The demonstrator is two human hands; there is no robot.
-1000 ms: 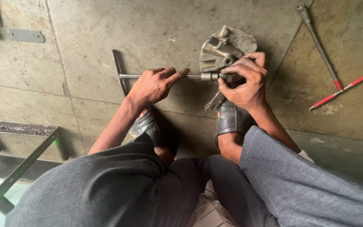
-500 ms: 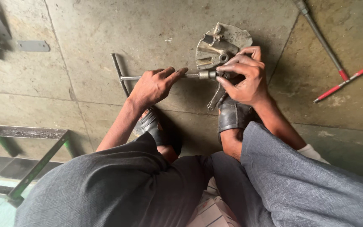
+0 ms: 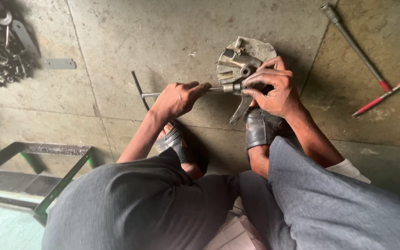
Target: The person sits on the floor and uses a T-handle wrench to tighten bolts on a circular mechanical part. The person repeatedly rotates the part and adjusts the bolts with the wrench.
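Observation:
I squat on a concrete floor [image 3: 163, 37]. My left hand [image 3: 177, 98] grips the shaft of a T-handle socket wrench [image 3: 140, 90], whose socket end meets a round grey metal brake plate [image 3: 244, 58] standing on edge. My right hand [image 3: 274, 88] is closed around the plate's hub and the socket end. A curved metal lever [image 3: 240, 111] hangs down from the plate, just above my right sandal [image 3: 261, 127]. My left sandal [image 3: 174, 139] rests below my left wrist.
A heap of dark metal parts [image 3: 1, 44] lies at the top left beside a small flat metal strip [image 3: 60, 63]. Two long red-handled tools [image 3: 376, 69] lie at the right. A green metal frame [image 3: 33, 171] stands at the lower left.
The view has shifted, so the plate and both hands sit lower and more central. Both hands keep the same hold on wrench and plate; the heap of parts has come into view.

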